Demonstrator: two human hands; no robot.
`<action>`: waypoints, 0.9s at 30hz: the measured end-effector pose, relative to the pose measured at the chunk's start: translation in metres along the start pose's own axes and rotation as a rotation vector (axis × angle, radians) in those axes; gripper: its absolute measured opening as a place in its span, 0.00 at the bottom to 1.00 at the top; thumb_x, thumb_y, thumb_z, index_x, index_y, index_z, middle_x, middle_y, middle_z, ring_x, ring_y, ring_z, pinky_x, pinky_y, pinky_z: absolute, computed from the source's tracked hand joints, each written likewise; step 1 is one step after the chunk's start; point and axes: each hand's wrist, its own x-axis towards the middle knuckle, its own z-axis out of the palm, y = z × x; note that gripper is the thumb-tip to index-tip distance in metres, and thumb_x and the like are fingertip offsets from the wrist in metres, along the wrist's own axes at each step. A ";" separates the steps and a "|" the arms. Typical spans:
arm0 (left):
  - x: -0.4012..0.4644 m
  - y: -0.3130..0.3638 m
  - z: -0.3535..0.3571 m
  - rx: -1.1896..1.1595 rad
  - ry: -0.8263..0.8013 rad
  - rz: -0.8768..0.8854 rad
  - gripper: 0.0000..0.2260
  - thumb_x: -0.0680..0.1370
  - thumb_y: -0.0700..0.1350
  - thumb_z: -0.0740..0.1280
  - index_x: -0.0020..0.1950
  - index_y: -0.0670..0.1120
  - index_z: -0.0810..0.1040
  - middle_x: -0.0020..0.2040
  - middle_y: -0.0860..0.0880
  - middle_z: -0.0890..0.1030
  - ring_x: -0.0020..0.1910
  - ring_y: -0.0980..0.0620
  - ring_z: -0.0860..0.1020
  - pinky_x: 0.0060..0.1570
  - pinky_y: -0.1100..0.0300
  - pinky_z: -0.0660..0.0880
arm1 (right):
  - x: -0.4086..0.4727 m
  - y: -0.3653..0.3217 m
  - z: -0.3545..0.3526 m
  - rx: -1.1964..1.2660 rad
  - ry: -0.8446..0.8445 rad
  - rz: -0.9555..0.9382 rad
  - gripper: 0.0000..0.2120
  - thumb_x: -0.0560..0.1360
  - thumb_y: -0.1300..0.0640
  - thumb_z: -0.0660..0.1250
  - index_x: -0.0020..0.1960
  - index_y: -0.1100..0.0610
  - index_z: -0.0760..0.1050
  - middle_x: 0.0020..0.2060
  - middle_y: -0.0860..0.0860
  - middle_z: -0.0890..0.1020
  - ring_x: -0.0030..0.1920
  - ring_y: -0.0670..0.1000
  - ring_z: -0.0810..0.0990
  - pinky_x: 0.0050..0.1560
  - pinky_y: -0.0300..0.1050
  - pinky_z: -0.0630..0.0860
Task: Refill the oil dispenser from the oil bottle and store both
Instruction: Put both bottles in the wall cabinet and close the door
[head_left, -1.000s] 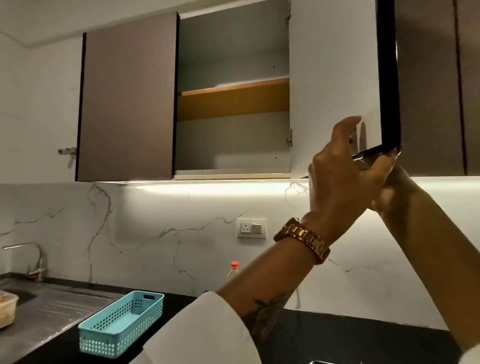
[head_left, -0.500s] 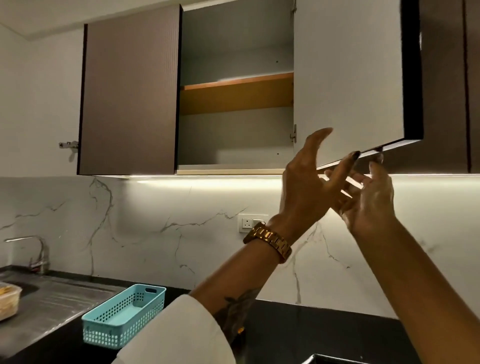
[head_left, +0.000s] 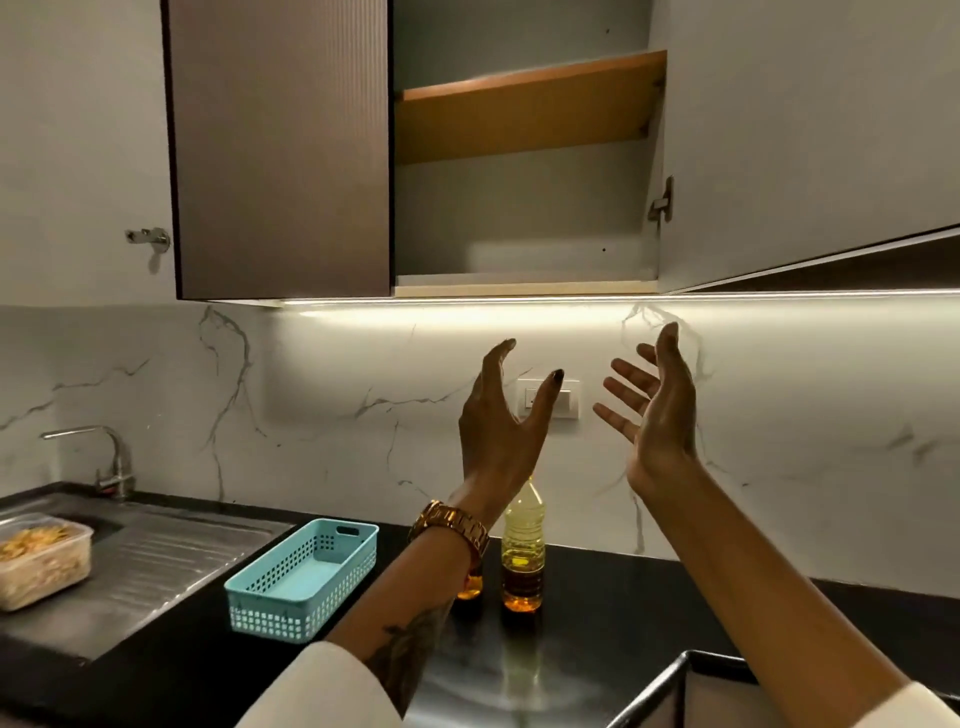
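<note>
At the far left a lidded tub (head_left: 44, 556) with pale yellowish food in it sits on the steel drainboard (head_left: 156, 561), below the tap (head_left: 106, 457). On the black surface (head_left: 623, 613) to its right lies a teal basket (head_left: 304, 579) with nothing in it. Next comes the left hand (head_left: 501, 415), raised in the air with fingers and thumb spread apart, holding nothing; a gold watch (head_left: 452, 527) circles its wrist. Behind and below that wrist stands the dispenser (head_left: 470, 584) — only its amber lower part shows, the rest hidden by the arm. Just beside it, to the right, the bottle (head_left: 523, 551) stands upright, holding yellow oil; its top is covered by the left hand. The right hand (head_left: 654, 410) is also up and spread wide, palm turned toward the left hand, empty — well above both vessels. Overhead the cupboard (head_left: 524, 208) stands open, its shelf (head_left: 530, 111) and floor bare.
</note>
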 end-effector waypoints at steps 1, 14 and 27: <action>-0.002 -0.015 -0.009 0.009 -0.016 -0.028 0.27 0.75 0.53 0.67 0.71 0.50 0.63 0.71 0.49 0.69 0.68 0.50 0.69 0.61 0.62 0.65 | -0.003 0.008 0.006 -0.024 0.030 -0.010 0.26 0.77 0.39 0.54 0.68 0.53 0.66 0.63 0.54 0.75 0.61 0.56 0.74 0.56 0.54 0.73; -0.046 -0.142 -0.060 0.083 -0.152 -0.233 0.27 0.74 0.54 0.68 0.69 0.48 0.64 0.69 0.46 0.71 0.65 0.48 0.71 0.56 0.62 0.67 | -0.027 0.149 0.017 -0.167 0.258 0.134 0.15 0.76 0.43 0.61 0.56 0.51 0.67 0.54 0.51 0.75 0.58 0.54 0.74 0.59 0.55 0.74; -0.083 -0.297 -0.037 0.249 -0.306 -0.480 0.27 0.75 0.52 0.68 0.70 0.49 0.63 0.68 0.46 0.71 0.63 0.51 0.71 0.54 0.63 0.67 | 0.016 0.302 -0.025 -0.402 0.389 0.265 0.17 0.74 0.44 0.65 0.59 0.52 0.70 0.47 0.45 0.78 0.49 0.47 0.77 0.57 0.51 0.75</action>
